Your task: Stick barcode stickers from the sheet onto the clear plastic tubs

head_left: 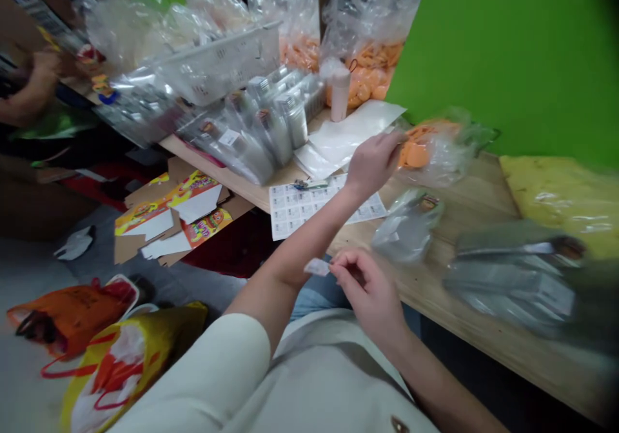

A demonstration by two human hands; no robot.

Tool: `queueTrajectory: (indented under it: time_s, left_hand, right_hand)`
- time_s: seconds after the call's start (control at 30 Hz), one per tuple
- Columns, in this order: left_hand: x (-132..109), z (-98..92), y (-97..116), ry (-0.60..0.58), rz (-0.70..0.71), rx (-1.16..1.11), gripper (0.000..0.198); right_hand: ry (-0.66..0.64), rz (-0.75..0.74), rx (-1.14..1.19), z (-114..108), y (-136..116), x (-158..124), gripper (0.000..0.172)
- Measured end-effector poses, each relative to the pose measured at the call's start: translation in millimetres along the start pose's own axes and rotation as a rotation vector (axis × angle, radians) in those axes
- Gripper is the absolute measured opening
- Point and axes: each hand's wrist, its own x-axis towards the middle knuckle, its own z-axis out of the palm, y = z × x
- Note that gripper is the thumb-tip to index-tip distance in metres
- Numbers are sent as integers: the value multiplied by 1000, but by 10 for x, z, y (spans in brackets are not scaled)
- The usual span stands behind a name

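My right hand (370, 297) pinches a small white label (317, 267) between thumb and fingertips, low above the wooden table's front edge (503, 317). My left hand (372, 165) reaches out with its fingertips at the edge of a clear plastic bag of orange pieces (425, 152). Whether those fingers grip the bag, I cannot tell. Under my left wrist lies a sheet of small white labels (309, 204). A crumpled clear bag (406, 226) sits just right of that sheet, and white paper sheets (348, 133) lie beyond my left hand.
Clear bags of silver packets (256, 130), a white plastic basket (217, 65) and large bags of orange pieces (362, 52) crowd the table's far side. A co-worker's hand (41, 78) is at far left. Printed cardboard (169, 217) and carrier bags (116, 362) lie on the floor.
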Motion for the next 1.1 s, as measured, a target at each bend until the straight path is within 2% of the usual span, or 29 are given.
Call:
queueTrajectory:
  time_s: [0.07,0.1,0.17,0.23,0.3,0.43,0.57,0.73,0.83,0.93,1.0,1.1]
  left_hand:
    - [-174,-72,24,-84,-145,-211,21]
    - [-294,-111,61,-169,-193,-308,25]
    - [-566,-170,162,-382,-160,-396,37]
    - [-825,-172,261,-502,-90,-429,59]
    - [-1016,-108,318,-540,-41,-425,70]
    - [-1161,50,296,-508,-88,-424,66]
    - [-1146,62,283,-508,-141,-472,60]
    - [-1113,79,384,-450,-289,-526,44]
    - [-1094,147,435,-383,-373,-481,39]
    - [-1077,215,459,-342,-400,-400,40]
    - [-1073,247,470,-324,-410,-376,42]
    - [-1086,279,491,-292,-443,-381,43]
  right_hand:
    - [168,-91,-19,-295,9,42,10]
    - [257,-85,-5,-481,34,94,9]
    - [397,-20,32,-868,127,235,25]
    - [414,36,43,-1174,257,382,43]
    - [391,62,16,-1333,387,494,51]
    - [345,71,-90,-1345,539,569,56]
    - [299,77,-131,-1346,544,575,58]
    - [269,50,-189,-1390,522,609,56]
    - [270,16,-261,-1378,540,598,54]
    - [286,-14,-422,-1345,551,560,52]
    - [357,-72,-605,-1307,552,528,52]
    - [639,-186,-856,-1200,589,455,50]
